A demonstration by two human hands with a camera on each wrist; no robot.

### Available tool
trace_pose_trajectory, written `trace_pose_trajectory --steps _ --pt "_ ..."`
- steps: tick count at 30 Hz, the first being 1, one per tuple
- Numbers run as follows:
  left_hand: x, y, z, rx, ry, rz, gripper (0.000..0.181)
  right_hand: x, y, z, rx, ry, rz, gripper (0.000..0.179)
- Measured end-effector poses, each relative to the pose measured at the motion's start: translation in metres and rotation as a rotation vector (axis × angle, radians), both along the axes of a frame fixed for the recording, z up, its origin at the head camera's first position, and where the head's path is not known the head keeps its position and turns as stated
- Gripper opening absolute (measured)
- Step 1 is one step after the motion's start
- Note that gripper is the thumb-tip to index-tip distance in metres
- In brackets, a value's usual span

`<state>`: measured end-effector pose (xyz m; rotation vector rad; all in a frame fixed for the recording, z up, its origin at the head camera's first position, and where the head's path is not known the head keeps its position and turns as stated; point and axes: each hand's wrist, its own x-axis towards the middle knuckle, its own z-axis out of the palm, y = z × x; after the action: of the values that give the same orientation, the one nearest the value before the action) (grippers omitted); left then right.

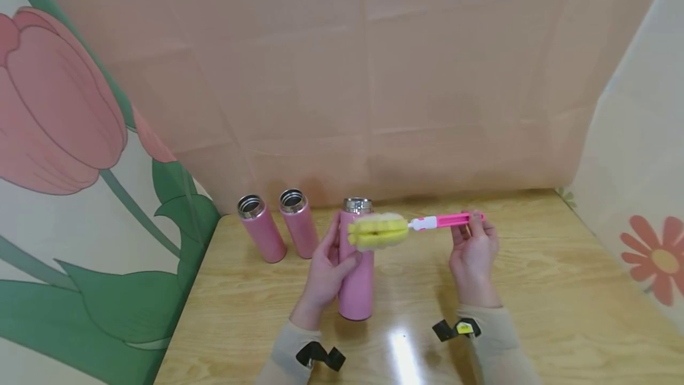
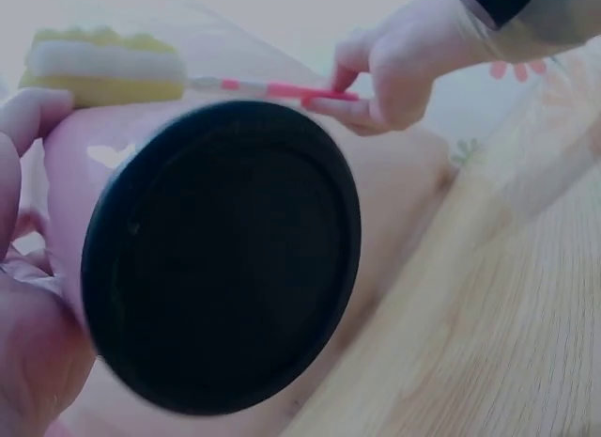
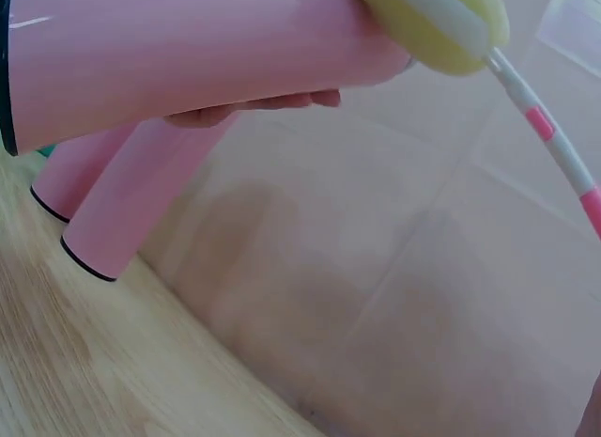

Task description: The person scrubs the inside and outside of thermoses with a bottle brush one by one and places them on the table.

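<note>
My left hand [image 1: 323, 281] grips a pink bottle [image 1: 356, 290] with a silver neck, holding it off the table. Its round black base [image 2: 225, 258] faces the left wrist camera. Between thumb and fingers, my right hand [image 1: 474, 254] pinches the pink end of a bottle brush [image 1: 451, 220]. The brush's yellow and white sponge head [image 1: 378, 232] overlaps the upper side of the bottle in the head view, outside its mouth. In the right wrist view the sponge head [image 3: 441, 23] is beside the bottle's upper end; whether they touch, I cannot tell.
Two more pink bottles, one at left [image 1: 263, 233] and one beside it [image 1: 300, 227], stand uncapped on the wooden table [image 1: 561, 290]. Behind the table hangs a plain pinkish cloth [image 1: 454, 76]. Flower-printed sheets [image 1: 64, 106] flank both sides.
</note>
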<state>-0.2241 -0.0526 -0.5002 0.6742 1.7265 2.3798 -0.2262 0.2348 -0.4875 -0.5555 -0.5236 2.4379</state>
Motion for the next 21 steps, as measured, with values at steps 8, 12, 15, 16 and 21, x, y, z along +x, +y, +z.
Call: trace_pose_trajectory --steps 8,12,15,16,21 --pt "-0.0041 0.0004 -0.0013 -0.047 0.045 -0.001 0.086 0.0013 -0.0004 0.0020 0.009 0.001 -0.040 0.017" --pt "-0.0042 0.0004 -0.0017 -0.051 0.033 -0.027 0.085 0.0014 0.0003 0.0022 -0.003 0.010 -0.052 0.016" --pt "-0.0046 0.0002 -0.0023 -0.045 0.041 -0.047 0.084 0.0012 0.0014 0.0022 -0.019 0.021 -0.063 0.017" --pt "-0.0049 0.0000 -0.0024 -0.043 0.044 -0.054 0.084 0.0012 0.0018 0.0022 -0.022 0.025 -0.065 0.018" --pt "-0.0057 -0.0023 -0.0015 -0.064 0.045 -0.066 0.083 0.0015 0.0035 0.0024 -0.034 0.029 -0.072 0.019"
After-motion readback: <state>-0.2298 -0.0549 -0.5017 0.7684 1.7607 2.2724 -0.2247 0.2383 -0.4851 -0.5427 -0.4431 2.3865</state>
